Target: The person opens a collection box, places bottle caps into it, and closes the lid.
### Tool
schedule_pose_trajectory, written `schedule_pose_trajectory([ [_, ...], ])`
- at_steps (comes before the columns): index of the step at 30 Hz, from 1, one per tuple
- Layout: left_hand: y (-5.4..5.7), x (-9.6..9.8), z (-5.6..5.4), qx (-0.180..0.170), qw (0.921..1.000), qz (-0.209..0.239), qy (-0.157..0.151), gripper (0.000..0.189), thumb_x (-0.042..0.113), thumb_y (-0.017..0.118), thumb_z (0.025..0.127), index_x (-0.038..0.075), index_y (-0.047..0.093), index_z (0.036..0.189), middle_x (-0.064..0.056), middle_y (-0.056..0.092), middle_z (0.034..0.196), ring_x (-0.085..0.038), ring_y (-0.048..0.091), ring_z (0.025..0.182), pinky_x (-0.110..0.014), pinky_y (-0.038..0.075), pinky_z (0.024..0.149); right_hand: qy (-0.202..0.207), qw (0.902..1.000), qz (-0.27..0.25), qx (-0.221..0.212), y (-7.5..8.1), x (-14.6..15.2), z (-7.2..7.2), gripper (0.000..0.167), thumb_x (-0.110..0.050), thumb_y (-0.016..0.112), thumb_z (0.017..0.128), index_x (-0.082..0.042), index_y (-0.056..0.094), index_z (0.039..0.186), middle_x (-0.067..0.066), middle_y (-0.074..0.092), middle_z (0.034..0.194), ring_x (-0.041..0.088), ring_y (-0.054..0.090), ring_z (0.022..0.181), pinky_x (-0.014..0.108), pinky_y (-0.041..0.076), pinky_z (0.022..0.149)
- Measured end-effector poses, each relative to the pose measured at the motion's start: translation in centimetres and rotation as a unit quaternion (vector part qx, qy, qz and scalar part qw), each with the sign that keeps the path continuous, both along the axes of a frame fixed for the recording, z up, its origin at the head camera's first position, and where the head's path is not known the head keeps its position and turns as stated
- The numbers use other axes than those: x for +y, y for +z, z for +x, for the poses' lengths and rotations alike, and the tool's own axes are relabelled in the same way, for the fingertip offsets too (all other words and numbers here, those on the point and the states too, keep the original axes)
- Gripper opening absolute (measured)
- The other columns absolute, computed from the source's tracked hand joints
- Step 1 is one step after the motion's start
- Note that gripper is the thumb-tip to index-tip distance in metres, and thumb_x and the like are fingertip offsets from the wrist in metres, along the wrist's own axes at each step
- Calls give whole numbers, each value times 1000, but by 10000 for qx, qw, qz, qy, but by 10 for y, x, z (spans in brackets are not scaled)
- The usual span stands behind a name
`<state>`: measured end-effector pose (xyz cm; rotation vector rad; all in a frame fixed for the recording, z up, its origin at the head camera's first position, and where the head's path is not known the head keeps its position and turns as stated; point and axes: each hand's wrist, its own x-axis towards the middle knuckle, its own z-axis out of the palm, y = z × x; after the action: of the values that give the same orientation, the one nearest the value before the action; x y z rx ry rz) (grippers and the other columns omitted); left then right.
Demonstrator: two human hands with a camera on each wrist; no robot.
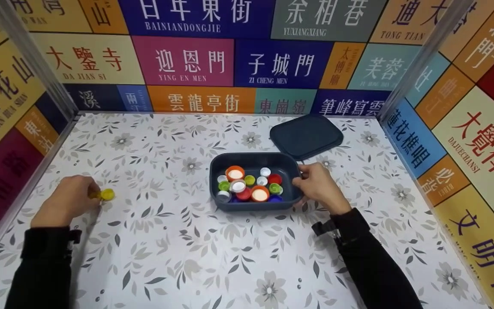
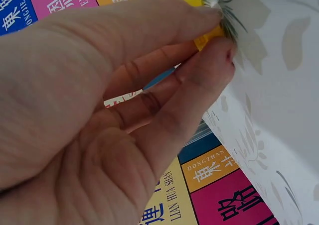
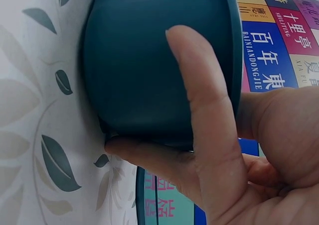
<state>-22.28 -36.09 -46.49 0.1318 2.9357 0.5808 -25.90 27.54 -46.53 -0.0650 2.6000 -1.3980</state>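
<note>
At the left of the head view, my left hand [image 1: 69,199] pinches a small yellow bottle cap [image 2: 212,36] between thumb and fingertip, low over the table. Another yellow piece, seemingly a second bottle cap [image 1: 108,194], shows just beyond the fingertips; whether the two touch I cannot tell. My right hand [image 1: 320,185] grips the right end of a dark blue box [image 1: 255,206], one finger along its outer wall and another at its lower edge. Inside the box lie several bottle caps: orange-rimmed ones [image 1: 260,194], red ones [image 1: 275,179], green ones [image 1: 224,186], white ones and blue ones.
Behind the box, toward the back right, a dark blue lid [image 1: 307,136] lies flat. The table [image 1: 165,249] has a white cover with grey leaves and flowers. Colourful panels [image 1: 182,62] with Chinese lettering wall it in at the back and both sides.
</note>
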Motion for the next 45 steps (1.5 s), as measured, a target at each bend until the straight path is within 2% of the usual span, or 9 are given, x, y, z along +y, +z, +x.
schedule_pose_trajectory([
  [8, 8, 11, 1, 666, 9978, -18, 39, 32, 0, 82, 93, -20, 74, 117, -37, 71, 108, -51, 69, 100, -69, 59, 93, -30, 10000, 37, 15, -1, -1, 0, 57, -1, 64, 104, 3, 67, 160, 35, 82, 130, 18, 81, 62, 47, 71, 60],
  [13, 15, 37, -2, 1070, 9941, 146, -122, 31, -1, 81, 95, -18, 75, 120, -36, 69, 110, -50, 69, 101, -66, 61, 92, -18, 10000, -32, -68, 0, -1, 1, 57, 0, 63, 104, 4, 66, 161, 38, 81, 128, 16, 79, 58, 47, 71, 60],
  [19, 20, 76, -8, 1591, 9854, 399, -456, 27, -5, 81, 93, -15, 76, 118, -35, 70, 112, -50, 72, 101, -64, 63, 91, -25, 9999, -88, -145, 0, -2, 0, 57, 0, 63, 104, 4, 65, 162, 39, 80, 128, 17, 80, 59, 45, 71, 59],
  [24, 23, 116, -16, 1682, 9807, 526, -843, 27, -6, 80, 93, -13, 78, 120, -31, 72, 113, -47, 75, 103, -61, 66, 93, -58, 9997, -94, -201, 0, -2, 0, 59, 1, 63, 104, 4, 63, 163, 39, 80, 130, 18, 80, 60, 45, 71, 60],
  [30, 26, 170, -29, 2072, 9649, 647, -1479, 26, -9, 80, 92, -12, 79, 118, -29, 73, 110, -45, 75, 100, -56, 68, 92, -15, 9999, 85, 60, 0, 0, 1, 56, 0, 64, 104, 5, 67, 159, 36, 82, 125, 24, 84, 68, 38, 69, 55],
  [34, 29, 202, -34, 2081, 9605, 618, -1739, 28, -8, 83, 91, -9, 79, 119, -27, 73, 113, -44, 76, 103, -54, 69, 94, -5, 9999, 102, 126, -1, 1, 1, 55, 0, 64, 103, 6, 68, 158, 35, 83, 124, 27, 85, 72, 35, 68, 54],
  [40, 33, 234, -36, 2203, 9500, 701, -2101, 27, -8, 84, 92, -7, 80, 118, -25, 73, 113, -42, 77, 105, -52, 70, 94, -49, 10000, 25, 56, 0, -1, 0, 55, 1, 65, 103, 6, 68, 157, 37, 82, 126, 25, 84, 70, 34, 67, 54],
  [45, 34, 256, -36, 2113, 9478, 683, -2289, 26, -6, 85, 93, -5, 80, 118, -23, 73, 115, -39, 79, 106, -48, 71, 94, -97, 9999, -33, -112, 0, -4, 0, 58, 2, 65, 105, 5, 62, 163, 39, 79, 134, 28, 86, 74, 36, 69, 57],
])
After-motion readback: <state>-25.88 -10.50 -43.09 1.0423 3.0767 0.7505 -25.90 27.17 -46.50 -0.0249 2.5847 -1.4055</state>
